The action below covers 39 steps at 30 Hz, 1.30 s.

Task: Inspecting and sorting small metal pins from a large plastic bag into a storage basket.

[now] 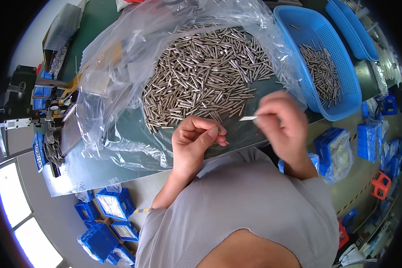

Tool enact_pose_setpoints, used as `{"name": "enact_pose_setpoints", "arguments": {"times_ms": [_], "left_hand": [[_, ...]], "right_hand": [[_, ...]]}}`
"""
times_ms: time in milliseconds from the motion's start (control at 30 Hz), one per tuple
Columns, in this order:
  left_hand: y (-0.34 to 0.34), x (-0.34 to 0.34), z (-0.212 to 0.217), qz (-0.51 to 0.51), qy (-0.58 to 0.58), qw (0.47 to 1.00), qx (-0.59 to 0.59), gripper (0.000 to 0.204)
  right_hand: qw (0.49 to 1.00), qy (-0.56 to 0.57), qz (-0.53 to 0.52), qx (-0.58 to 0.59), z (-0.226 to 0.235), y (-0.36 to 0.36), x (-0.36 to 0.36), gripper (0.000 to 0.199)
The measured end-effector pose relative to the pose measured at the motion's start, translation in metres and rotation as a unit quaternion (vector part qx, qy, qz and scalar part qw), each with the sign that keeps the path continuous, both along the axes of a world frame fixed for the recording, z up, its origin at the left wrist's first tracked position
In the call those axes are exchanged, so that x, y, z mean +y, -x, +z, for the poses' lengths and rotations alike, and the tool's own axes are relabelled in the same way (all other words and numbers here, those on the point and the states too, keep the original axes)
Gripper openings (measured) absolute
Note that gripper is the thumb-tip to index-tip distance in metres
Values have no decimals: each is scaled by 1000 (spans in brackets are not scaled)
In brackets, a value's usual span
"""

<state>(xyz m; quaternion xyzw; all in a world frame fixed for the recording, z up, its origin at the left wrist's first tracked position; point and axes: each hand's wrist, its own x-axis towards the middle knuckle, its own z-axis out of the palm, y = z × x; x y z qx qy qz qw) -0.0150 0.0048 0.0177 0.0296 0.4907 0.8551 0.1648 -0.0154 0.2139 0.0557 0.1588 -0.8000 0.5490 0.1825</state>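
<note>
A large heap of slim metal pins (pixel 205 71), tapered at one end, lies spread on a clear plastic bag (pixel 109 105) over the green table (pixel 82 167). Just below the heap's near edge, my left hand (pixel 192 143) is closed in a pinch. A tiny pale tip shows at its fingertips, but most of what it holds is hidden. To the right of it is my right hand (pixel 283 125), smeared by motion. It pinches a slim pale piece (pixel 248 118) that points left toward the heap. Beyond this hand, a blue perforated basket (pixel 352 85) holds a smaller pile of similar pins.
Another blue basket (pixel 355 29) stands at the far right. Black metal equipment (pixel 22 89) is at the table's left edge. Blue crates (pixel 100 239) sit on the floor at lower left, more crates (pixel 332 149) at right, and a red stool (pixel 381 184) beyond them.
</note>
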Motion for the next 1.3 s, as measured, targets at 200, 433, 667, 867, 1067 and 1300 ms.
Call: {"name": "enact_pose_setpoints", "arguments": {"times_ms": [200, 433, 667, 867, 1067, 1300], "left_hand": [[3, 4, 4, -6, -2, 1000, 2, 1], [2, 2, 0, 20, -18, 1000, -3, 2], [1, 0, 0, 19, -25, 1000, 4, 3], [2, 0, 1, 14, -42, 999, -18, 3], [1, -1, 1, 13, -47, 999, -18, 4], [2, -2, -3, -5, -38, 999, -1, 5]], "right_hand": [[875, -206, -415, 138, 26, -1, 71, 10], [975, -216, 9, 44, -11, 7, 12, 19], [954, -281, 105, 30, -31, 25, -10, 21], [925, -356, 118, 52, -25, 25, -17, 14], [986, 38, 141, -81, -14, 16, -15, 7], [978, 71, 168, -105, -21, 15, -26, 7]]}}
